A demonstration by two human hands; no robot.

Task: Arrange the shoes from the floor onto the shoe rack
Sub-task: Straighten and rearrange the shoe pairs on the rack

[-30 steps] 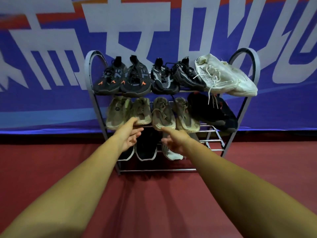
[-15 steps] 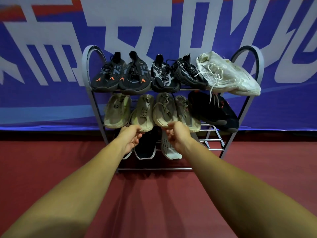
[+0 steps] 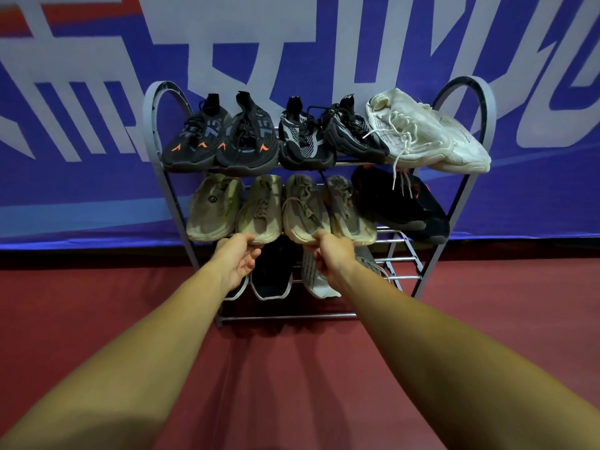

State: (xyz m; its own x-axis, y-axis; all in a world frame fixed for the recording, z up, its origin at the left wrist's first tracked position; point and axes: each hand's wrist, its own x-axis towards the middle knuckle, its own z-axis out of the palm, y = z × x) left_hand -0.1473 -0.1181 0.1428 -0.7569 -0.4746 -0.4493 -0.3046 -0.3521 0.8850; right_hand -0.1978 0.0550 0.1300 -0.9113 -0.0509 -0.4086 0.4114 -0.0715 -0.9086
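The left hand (image 3: 238, 261) grips the toe of the second tan shoe (image 3: 259, 209), thumb over the toe cap and fingers curled beneath. Just to its right, the right hand (image 3: 331, 254) has its fingers curled round the toe of the third tan shoe (image 3: 303, 209). Both shoes lie on the middle shelf of the shoe rack (image 3: 151, 125), side by side. Their long axes run straight away from the hands, toes toward the person and heels raised toward the banner (image 3: 81, 196).

Left of the left hand lies the leftmost tan shoe (image 3: 212, 206), with a round logo too small to read. Right of the right hand is the fourth tan shoe (image 3: 349, 209), then dark shoes (image 3: 399, 206).

Above the hands, the black shoes with orange marks (image 3: 250, 144) point their toes the same way; the grey characters on them cannot be read with certainty. Up and to the right, the white shoes (image 3: 422, 134) lie slanted, toes rightward, their fine side print illegible. Beneath the hands sit a black shoe (image 3: 271, 274) and a pale shoe (image 3: 316, 280), toes toward the person.

The banner's large white characters are cropped and unreadable.
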